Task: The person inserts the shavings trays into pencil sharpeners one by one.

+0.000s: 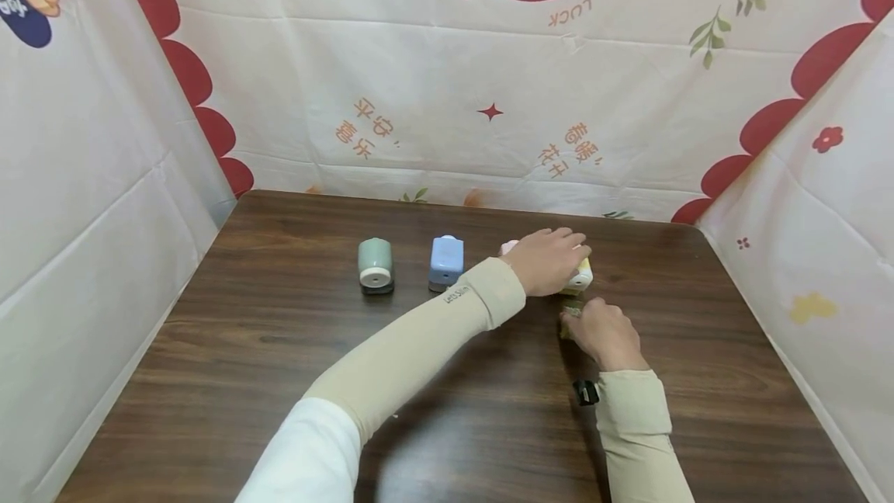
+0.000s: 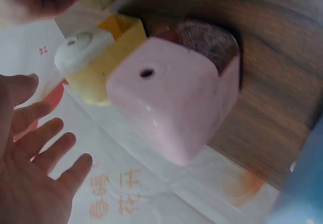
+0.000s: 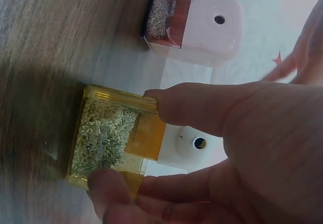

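Note:
My right hand (image 1: 606,332) pinches a clear yellow shavings drawer (image 3: 103,138) between thumb and fingers. Pale pencil shavings fill much of the drawer. Just beyond it stands a yellow and white pencil sharpener (image 2: 93,65), its white face with the pencil hole (image 3: 189,146) partly behind my fingers in the right wrist view. Over the sharpeners at the right reaches my left hand (image 2: 38,163), fingers spread and holding nothing. Beside the yellow one is a pink pencil sharpener (image 2: 166,95) with shavings in its drawer; my left hand mostly covers it in the head view.
A blue pencil sharpener (image 1: 447,258) and a green one (image 1: 375,258) stand further left in the same row. All are on a dark wooden table (image 1: 230,379). A printed white cloth (image 1: 433,60) hangs behind the table and along both sides.

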`<control>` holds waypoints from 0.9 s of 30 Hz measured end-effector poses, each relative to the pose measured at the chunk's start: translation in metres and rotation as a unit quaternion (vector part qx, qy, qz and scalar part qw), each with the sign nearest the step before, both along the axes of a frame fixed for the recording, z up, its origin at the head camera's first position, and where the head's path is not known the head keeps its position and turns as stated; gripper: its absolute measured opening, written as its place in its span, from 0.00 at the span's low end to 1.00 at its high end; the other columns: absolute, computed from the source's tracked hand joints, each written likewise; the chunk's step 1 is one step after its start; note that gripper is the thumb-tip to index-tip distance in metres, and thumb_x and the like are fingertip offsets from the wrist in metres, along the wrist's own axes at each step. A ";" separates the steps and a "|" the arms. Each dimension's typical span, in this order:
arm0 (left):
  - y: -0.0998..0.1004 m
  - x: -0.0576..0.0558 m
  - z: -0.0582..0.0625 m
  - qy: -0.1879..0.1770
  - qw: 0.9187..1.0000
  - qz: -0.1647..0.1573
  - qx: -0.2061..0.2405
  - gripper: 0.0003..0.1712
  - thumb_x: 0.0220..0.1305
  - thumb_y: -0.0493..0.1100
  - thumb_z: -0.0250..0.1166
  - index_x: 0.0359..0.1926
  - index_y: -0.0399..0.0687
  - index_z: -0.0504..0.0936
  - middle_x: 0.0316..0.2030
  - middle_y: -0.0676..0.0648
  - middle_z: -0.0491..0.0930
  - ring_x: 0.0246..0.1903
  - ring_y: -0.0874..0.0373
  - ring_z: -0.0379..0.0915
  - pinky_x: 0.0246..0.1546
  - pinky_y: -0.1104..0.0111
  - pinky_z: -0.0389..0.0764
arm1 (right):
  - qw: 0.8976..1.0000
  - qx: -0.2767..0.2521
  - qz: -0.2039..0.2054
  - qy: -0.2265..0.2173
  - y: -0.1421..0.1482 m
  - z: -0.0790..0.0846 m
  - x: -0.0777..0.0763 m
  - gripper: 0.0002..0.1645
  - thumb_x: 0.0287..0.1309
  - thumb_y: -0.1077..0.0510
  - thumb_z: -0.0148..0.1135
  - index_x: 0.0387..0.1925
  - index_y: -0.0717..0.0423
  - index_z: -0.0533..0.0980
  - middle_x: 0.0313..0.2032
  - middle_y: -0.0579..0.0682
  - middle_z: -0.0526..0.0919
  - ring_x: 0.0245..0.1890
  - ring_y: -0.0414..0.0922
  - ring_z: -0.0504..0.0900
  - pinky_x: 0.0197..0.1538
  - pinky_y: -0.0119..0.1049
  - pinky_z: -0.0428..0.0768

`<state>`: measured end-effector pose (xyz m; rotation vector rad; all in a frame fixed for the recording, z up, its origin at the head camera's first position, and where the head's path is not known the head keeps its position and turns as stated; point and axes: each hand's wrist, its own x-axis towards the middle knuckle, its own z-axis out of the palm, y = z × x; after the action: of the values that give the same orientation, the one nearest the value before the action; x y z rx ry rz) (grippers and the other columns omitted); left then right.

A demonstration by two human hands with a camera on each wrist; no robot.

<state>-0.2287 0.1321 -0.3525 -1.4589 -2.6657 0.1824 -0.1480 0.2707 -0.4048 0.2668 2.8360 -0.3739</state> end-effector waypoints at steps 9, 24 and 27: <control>0.012 0.001 -0.010 -0.070 0.997 -0.023 -0.001 0.17 0.72 0.39 0.52 0.58 0.50 0.78 0.58 0.50 0.77 0.54 0.60 0.73 0.55 0.70 0.78 | 1.000 -0.003 -0.008 0.025 -0.001 -0.003 0.000 0.36 0.62 0.42 0.51 0.44 0.78 0.75 0.43 0.82 0.79 0.37 0.72 0.79 0.34 0.63 0.80; 0.016 -0.004 -0.004 -0.150 0.989 -0.001 0.014 0.16 0.70 0.34 0.52 0.54 0.48 0.80 0.49 0.50 0.82 0.42 0.61 0.73 0.43 0.72 0.76 | 0.995 -0.023 -0.029 0.093 0.001 -0.011 -0.003 0.34 0.59 0.41 0.55 0.36 0.74 0.71 0.32 0.78 0.80 0.25 0.64 0.80 0.24 0.57 0.79; 0.015 -0.004 -0.004 -0.158 0.987 -0.003 0.018 0.17 0.71 0.34 0.51 0.55 0.48 0.80 0.50 0.50 0.82 0.42 0.61 0.72 0.43 0.72 0.75 | 0.994 -0.034 -0.032 0.097 0.002 -0.012 -0.007 0.35 0.60 0.41 0.54 0.39 0.76 0.71 0.34 0.78 0.80 0.26 0.64 0.81 0.25 0.58 0.79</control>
<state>-0.2323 0.1474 -0.3569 -1.6024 -2.8874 -0.1065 -0.1547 0.2728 -0.4167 0.3254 3.0028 -0.5379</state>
